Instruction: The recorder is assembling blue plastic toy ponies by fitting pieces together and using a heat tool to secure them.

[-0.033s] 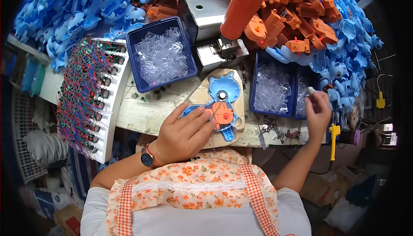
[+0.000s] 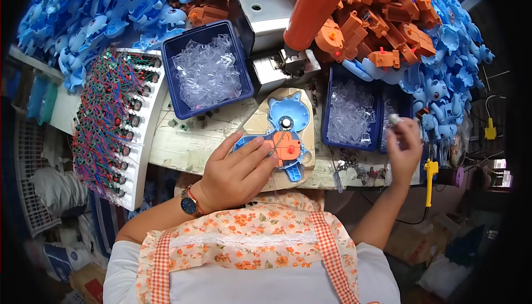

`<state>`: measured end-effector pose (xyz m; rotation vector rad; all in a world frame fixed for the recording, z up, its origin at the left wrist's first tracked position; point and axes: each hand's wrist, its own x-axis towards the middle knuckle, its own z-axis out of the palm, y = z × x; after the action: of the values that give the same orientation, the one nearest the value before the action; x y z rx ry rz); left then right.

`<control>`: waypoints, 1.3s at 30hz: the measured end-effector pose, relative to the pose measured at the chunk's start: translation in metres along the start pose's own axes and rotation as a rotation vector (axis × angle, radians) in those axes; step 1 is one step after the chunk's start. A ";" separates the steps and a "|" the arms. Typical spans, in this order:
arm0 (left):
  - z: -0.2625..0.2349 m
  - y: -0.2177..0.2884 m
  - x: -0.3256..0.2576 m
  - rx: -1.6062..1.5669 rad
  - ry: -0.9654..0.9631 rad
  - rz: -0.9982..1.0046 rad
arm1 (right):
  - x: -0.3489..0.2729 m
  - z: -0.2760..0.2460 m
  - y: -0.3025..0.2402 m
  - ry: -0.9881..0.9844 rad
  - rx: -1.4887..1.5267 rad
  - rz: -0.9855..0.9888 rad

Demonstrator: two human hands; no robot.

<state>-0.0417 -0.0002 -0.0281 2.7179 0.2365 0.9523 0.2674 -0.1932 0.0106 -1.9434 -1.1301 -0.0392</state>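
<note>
My left hand (image 2: pixel 239 165) lies palm down, fingers stretched out, across the left side of a blue plastic toy shell (image 2: pixel 292 114) shaped like an animal. An orange plastic box (image 2: pixel 287 147) with a red knob sits in the shell's body, partly under my fingertips. Thin wires run out beneath the hand. Under the shell is a beige holder (image 2: pixel 256 117). My right hand (image 2: pixel 406 146) is raised over the front of the narrow right bin, its fingers curled in. One fingertip has a white covering or piece on it; what the fingers hold, if anything, is hidden.
Blue bins (image 2: pixel 250 85) hold clear plastic pieces. A white foam tray (image 2: pixel 148 132) of wired parts stands left. A metal machine (image 2: pixel 266 13) and an orange-red cylinder (image 2: pixel 316 13) stand ahead, among heaps of orange boxes (image 2: pixel 382 27) and blue shells (image 2: pixel 91 21). A yellow tool (image 2: pixel 429 179) hangs right.
My right hand has shifted slightly left and toward me. The left hand stays in place on the toy shell.
</note>
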 end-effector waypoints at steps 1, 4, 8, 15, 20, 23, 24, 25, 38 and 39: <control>0.001 -0.002 -0.001 0.000 -0.013 0.007 | -0.007 0.016 -0.017 -0.038 0.098 -0.014; 0.002 -0.004 -0.003 -0.005 -0.022 0.006 | -0.029 0.056 -0.056 -0.247 0.338 0.007; 0.005 -0.006 -0.002 -0.044 0.007 0.009 | -0.045 0.080 -0.075 -0.283 0.311 -0.077; 0.008 -0.008 -0.005 -0.046 0.025 0.014 | -0.055 0.095 -0.066 -0.230 0.110 -0.259; 0.008 -0.009 -0.006 -0.065 0.032 0.011 | -0.058 0.100 -0.068 -0.209 0.084 -0.251; 0.008 -0.009 -0.005 -0.070 0.031 0.007 | -0.056 0.099 -0.071 -0.206 0.065 -0.221; 0.008 -0.009 -0.005 -0.069 0.031 0.004 | -0.055 0.098 -0.074 -0.220 0.043 -0.201; 0.008 -0.009 -0.005 -0.072 0.031 0.002 | -0.053 0.096 -0.077 -0.223 0.043 -0.201; 0.008 -0.008 -0.007 -0.086 0.031 0.004 | -0.044 0.084 -0.097 -0.341 -0.258 -0.250; 0.007 -0.008 -0.007 -0.087 0.032 0.008 | -0.044 0.083 -0.099 -0.352 -0.290 -0.275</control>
<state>-0.0435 0.0045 -0.0396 2.6285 0.1863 0.9846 0.1400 -0.1451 0.0053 -2.0843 -1.7007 -0.0085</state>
